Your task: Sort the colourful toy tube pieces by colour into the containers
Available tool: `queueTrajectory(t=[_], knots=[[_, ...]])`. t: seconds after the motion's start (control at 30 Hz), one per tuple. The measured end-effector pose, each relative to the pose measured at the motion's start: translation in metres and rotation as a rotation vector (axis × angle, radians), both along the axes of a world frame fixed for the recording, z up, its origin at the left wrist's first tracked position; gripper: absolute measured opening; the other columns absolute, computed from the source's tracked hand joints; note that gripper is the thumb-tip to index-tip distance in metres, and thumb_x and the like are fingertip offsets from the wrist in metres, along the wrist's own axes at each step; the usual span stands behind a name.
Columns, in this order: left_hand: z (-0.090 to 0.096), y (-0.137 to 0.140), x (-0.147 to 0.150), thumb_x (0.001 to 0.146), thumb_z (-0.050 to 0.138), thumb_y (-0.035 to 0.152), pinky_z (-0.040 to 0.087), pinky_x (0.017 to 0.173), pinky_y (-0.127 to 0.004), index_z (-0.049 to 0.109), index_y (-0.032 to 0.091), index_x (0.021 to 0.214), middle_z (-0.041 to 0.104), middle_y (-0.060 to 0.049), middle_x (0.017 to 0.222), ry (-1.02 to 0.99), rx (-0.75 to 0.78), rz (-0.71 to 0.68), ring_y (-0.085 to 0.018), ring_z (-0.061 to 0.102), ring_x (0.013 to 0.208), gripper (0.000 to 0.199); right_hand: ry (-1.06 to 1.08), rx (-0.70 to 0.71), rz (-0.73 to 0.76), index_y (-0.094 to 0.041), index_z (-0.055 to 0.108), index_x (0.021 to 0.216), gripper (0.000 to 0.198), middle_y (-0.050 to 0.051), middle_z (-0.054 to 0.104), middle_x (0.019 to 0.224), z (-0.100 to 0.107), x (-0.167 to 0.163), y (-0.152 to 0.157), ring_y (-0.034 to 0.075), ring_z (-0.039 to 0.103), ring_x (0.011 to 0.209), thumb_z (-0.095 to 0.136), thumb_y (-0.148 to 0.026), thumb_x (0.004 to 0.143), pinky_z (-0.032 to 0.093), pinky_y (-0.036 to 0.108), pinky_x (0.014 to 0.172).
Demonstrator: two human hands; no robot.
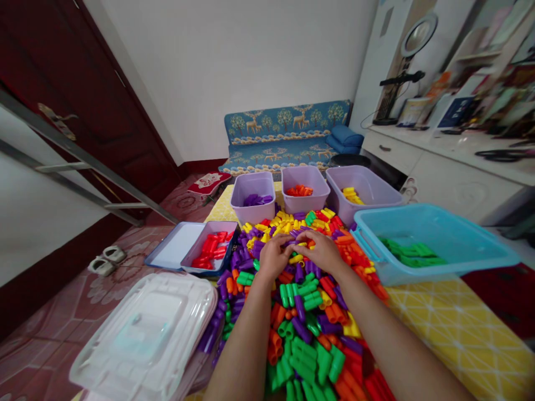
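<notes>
Both hands meet over the far middle of a heap of small plastic tube-shaped pieces (303, 356) in green, purple, orange, red and yellow. My left hand (273, 257) is closed, fingers curled inward round purple plastic pieces (291, 243). Close beside it, my right hand (321, 250) bends its thumb and fingers round the same small purple cluster. The fingertips nearly touch, and they partly hide what lies between them. Yellow and purple pieces surround the hands; green ones lie mostly nearer my forearms.
Behind the heap stand lilac bins with purple (253, 214), orange (307, 201) and yellow pieces (355, 211). A blue bin (434, 270) on the right holds green pieces. Left are an open box (209, 269) with red pieces and stacked clear lids (146, 328). Yellow cloth (468, 328) covers the table.
</notes>
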State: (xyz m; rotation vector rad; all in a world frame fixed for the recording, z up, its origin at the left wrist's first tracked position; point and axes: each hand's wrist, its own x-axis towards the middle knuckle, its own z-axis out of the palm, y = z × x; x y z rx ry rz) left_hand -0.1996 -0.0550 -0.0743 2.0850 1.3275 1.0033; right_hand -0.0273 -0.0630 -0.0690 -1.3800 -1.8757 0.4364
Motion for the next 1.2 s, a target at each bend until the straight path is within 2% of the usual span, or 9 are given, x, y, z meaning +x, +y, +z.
queueTrajectory(t=[0.23, 0.5, 0.6, 0.7, 0.83, 1.03, 1.2], knots=[[0.0050, -0.0045, -0.0002, 0.098, 0.039, 0.035, 0.048, 0.088, -0.029, 0.071, 0.019, 0.097, 0.070, -0.005, 0.102, -0.009, 0.009, 0.004, -0.018, 0.064, 0.097, 0.036, -0.036, 0.011, 0.024, -0.022, 0.066, 0.089, 0.013, 0.001, 0.070, 0.092, 0.0013, 0.0008, -0.0024, 0.020, 0.065, 0.091, 0.067, -0.031, 0.080, 0.046, 0.033, 0.082], [0.0049, -0.0072, 0.0016, 0.095, 0.044, 0.032, 0.048, 0.087, -0.029, 0.070, 0.021, 0.097, 0.070, -0.004, 0.099, -0.022, 0.004, 0.030, -0.018, 0.063, 0.095, 0.029, -0.046, 0.006, 0.011, -0.022, 0.064, 0.091, 0.012, 0.001, 0.072, 0.091, 0.0030, -0.0013, -0.0050, 0.021, 0.066, 0.090, 0.064, -0.024, 0.078, 0.046, 0.035, 0.084], [0.0021, -0.0065, 0.0024, 0.094, 0.045, 0.030, 0.049, 0.087, -0.030, 0.070, 0.021, 0.097, 0.071, -0.004, 0.100, -0.036, -0.014, 0.055, -0.019, 0.064, 0.096, 0.027, -0.052, 0.011, 0.005, -0.022, 0.065, 0.095, 0.018, 0.002, 0.072, 0.095, 0.0041, -0.0026, -0.0057, 0.022, 0.066, 0.093, 0.065, -0.024, 0.077, 0.046, 0.038, 0.087], [-0.0007, -0.0058, 0.0024, 0.093, 0.047, 0.030, 0.049, 0.088, -0.031, 0.067, 0.020, 0.106, 0.072, -0.005, 0.107, -0.062, -0.036, 0.094, -0.020, 0.065, 0.100, 0.026, -0.065, 0.026, 0.031, -0.023, 0.066, 0.103, 0.026, 0.004, 0.070, 0.105, 0.0056, -0.0032, -0.0060, 0.024, 0.064, 0.102, 0.067, -0.026, 0.077, 0.043, 0.040, 0.091], [-0.0007, -0.0067, 0.0020, 0.092, 0.051, 0.032, 0.051, 0.085, -0.032, 0.060, 0.020, 0.119, 0.073, -0.006, 0.106, -0.101, -0.062, 0.110, -0.021, 0.068, 0.096, 0.032, -0.070, 0.050, 0.055, -0.025, 0.069, 0.097, 0.019, 0.003, 0.070, 0.102, 0.0058, -0.0029, -0.0051, 0.023, 0.063, 0.100, 0.066, -0.027, 0.079, 0.044, 0.039, 0.089], [0.0022, -0.0087, 0.0019, 0.095, 0.045, 0.038, 0.049, 0.095, -0.035, 0.064, 0.021, 0.118, 0.070, -0.007, 0.118, -0.149, -0.071, 0.113, -0.022, 0.065, 0.109, 0.034, -0.053, 0.109, -0.008, -0.024, 0.069, 0.090, 0.015, 0.002, 0.071, 0.098, 0.0044, -0.0040, -0.0059, 0.023, 0.061, 0.099, 0.058, -0.018, 0.081, 0.043, 0.040, 0.090], [0.0017, -0.0094, 0.0015, 0.097, 0.042, 0.039, 0.048, 0.097, -0.037, 0.067, 0.022, 0.116, 0.071, -0.006, 0.118, -0.149, -0.082, 0.091, -0.023, 0.064, 0.112, 0.036, 0.086, 0.214, -0.082, -0.022, 0.066, 0.094, 0.014, 0.006, 0.071, 0.098, 0.0018, -0.0029, -0.0072, 0.024, 0.063, 0.097, 0.054, -0.027, 0.089, 0.046, 0.041, 0.089]])
